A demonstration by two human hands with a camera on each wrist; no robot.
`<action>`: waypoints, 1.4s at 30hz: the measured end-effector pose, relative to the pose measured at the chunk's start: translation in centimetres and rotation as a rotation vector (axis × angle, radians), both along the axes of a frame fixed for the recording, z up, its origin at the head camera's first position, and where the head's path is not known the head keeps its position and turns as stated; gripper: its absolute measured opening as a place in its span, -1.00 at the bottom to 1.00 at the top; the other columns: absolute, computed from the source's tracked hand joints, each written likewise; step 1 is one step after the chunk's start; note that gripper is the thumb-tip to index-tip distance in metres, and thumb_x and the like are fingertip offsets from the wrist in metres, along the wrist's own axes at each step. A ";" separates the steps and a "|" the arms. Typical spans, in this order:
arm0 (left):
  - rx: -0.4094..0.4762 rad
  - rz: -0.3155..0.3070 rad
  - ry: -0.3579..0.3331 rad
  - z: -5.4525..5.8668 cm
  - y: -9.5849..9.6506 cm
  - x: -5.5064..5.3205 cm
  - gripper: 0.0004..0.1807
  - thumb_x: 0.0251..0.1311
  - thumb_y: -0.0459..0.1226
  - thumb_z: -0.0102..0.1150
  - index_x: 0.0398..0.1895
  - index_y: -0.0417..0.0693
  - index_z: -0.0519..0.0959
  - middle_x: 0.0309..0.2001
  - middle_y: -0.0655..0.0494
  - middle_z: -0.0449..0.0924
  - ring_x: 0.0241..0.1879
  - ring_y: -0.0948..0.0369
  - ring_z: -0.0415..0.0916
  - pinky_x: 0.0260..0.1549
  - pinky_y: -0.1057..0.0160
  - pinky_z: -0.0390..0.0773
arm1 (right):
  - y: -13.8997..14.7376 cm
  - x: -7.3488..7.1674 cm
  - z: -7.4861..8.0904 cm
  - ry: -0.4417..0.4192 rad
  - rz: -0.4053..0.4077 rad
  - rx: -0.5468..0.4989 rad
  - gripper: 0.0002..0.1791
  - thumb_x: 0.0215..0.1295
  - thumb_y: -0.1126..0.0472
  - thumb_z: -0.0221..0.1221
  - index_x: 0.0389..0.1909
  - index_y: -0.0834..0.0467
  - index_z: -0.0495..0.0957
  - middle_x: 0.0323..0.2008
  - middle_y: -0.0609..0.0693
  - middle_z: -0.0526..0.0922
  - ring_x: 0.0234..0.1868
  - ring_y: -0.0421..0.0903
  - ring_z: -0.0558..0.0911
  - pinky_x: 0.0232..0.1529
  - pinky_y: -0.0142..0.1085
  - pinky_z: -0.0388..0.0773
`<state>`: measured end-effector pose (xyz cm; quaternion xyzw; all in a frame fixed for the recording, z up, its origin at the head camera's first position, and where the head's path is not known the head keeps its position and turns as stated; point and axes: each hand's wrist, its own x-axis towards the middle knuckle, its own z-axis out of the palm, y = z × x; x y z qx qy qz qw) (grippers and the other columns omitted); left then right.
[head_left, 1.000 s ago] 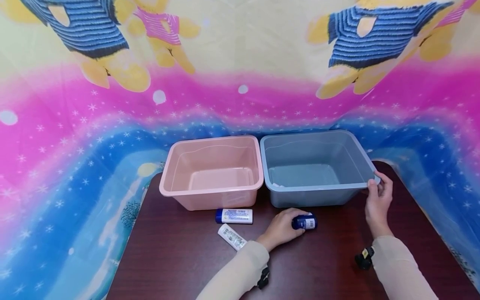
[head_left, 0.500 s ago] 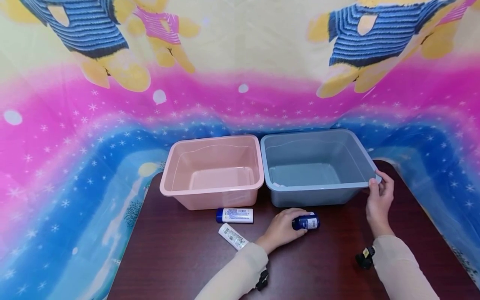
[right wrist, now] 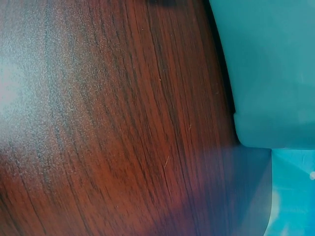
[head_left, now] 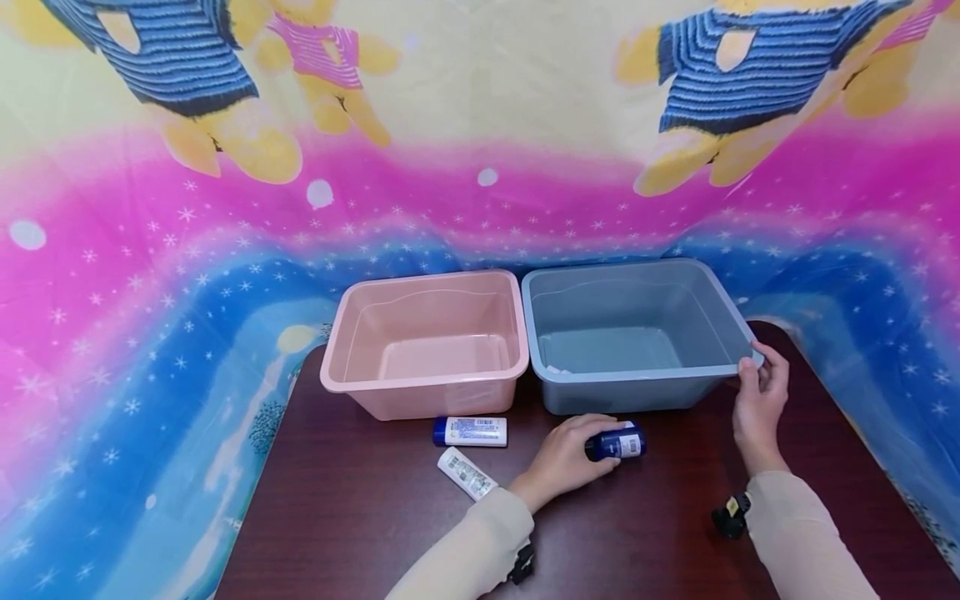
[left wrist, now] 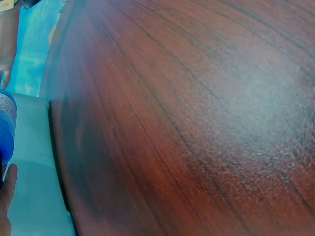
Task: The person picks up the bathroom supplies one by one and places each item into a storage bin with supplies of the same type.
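Note:
My left hand (head_left: 566, 458) grips a small dark blue bottle (head_left: 619, 443) with a white barcode label, low over the table in front of the blue-grey bin. In the left wrist view the bottle (left wrist: 7, 125) shows at the left edge, a fingertip beside it. My right hand (head_left: 759, 408) pinches the front right corner of the blue-grey plastic bin (head_left: 630, 393), thumb on the rim. Only the bin's wall (right wrist: 275, 73) shows in the right wrist view; the hand is out of that frame. A small white item (head_left: 555, 369) lies inside the bin, partly hidden by its front rim.
A pink bin (head_left: 431, 400) stands beside the blue-grey one, rims nearly together. In front of it lie a white bottle with a blue cap (head_left: 472, 432) and a slanted white bottle (head_left: 467, 473), partly behind my left sleeve. A printed cloth (head_left: 480, 125) hangs behind the dark wooden table (head_left: 345, 517).
The dark blue bottle has shifted slightly right in my left hand's grip, its label turning a little. My right hand stays on the bin's corner.

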<state>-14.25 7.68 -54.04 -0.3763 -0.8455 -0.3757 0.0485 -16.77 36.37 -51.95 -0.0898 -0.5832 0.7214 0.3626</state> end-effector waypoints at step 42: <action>0.066 -0.067 0.232 4.3 -0.1 0.7 -0.46 0.02 -0.07 0.30 0.14 0.16 0.47 0.13 0.30 0.44 0.12 0.41 0.32 0.11 0.50 0.24 | 0.0 0.1 0.2 0.013 0.018 0.009 -0.62 0.32 0.34 0.05 0.15 0.20 0.37 -0.03 0.07 0.47 -0.13 -0.11 0.45 -0.29 -0.50 0.44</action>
